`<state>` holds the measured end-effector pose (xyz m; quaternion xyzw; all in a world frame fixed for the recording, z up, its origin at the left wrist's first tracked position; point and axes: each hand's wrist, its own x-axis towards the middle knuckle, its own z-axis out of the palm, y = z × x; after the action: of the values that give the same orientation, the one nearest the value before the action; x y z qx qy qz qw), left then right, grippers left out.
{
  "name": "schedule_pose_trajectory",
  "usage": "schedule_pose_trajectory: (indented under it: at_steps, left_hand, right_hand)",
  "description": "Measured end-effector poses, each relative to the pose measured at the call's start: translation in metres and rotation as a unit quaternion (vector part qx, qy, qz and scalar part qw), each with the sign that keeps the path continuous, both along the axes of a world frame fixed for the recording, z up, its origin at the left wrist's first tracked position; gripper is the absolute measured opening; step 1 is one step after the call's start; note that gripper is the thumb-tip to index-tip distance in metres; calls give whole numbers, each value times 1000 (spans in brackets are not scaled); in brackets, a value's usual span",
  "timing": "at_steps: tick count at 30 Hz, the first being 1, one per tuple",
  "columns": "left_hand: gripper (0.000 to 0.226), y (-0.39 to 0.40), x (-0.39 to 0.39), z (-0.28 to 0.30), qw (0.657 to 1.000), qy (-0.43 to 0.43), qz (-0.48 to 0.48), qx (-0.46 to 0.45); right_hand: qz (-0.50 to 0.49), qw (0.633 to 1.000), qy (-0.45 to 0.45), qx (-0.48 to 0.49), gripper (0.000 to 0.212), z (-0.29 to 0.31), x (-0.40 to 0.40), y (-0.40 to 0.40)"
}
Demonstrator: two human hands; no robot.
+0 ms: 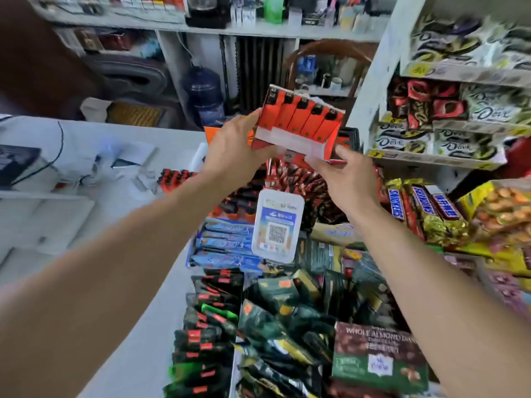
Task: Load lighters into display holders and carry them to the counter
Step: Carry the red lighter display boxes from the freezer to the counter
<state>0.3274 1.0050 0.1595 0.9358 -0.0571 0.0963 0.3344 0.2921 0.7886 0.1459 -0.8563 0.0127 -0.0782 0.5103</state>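
Observation:
A red and white display holder (290,139) filled with several orange lighters (304,119) is held up in the air above the counter, tilted to the right. My left hand (232,150) grips its left side. My right hand (342,170) holds its lower right corner from below. More orange lighters with black tops (175,179) lie on the white counter (123,214) below and to the left. Another orange holder (214,133) shows partly behind my left hand.
A white QR-code stand (277,225) stands among snack packets (258,326) covering the counter's right half. Snickers bars (416,205) and a chocolate shelf (448,110) are at right. Cables and papers (115,165) lie at the left. Shelving fills the back.

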Motion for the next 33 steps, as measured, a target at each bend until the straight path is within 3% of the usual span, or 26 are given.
schedule_pose_trajectory:
  at_steps: [7,15,22,27,33]
  left_hand:
    - [32,17,105,19,997,61,-45,-4]
    - [32,27,167,10,983,170,-49,56]
    - [39,35,182,-6,971,182,-99,122]
    - [33,33,178,-11,977,185,-77,76]
    - [49,31,166,-10,973,210,-73,56]
  right_hand:
    - [-48,999,-2,-14,28,-7,101,27]
    - [-64,995,33,-66,29,-34,154,38]
    - [-56,991,27,-114,30,-48,163,37]
    - [-57,989,20,-132,33,-57,153,34]
    - [-54,990,28,-130,35,-60,140,33]
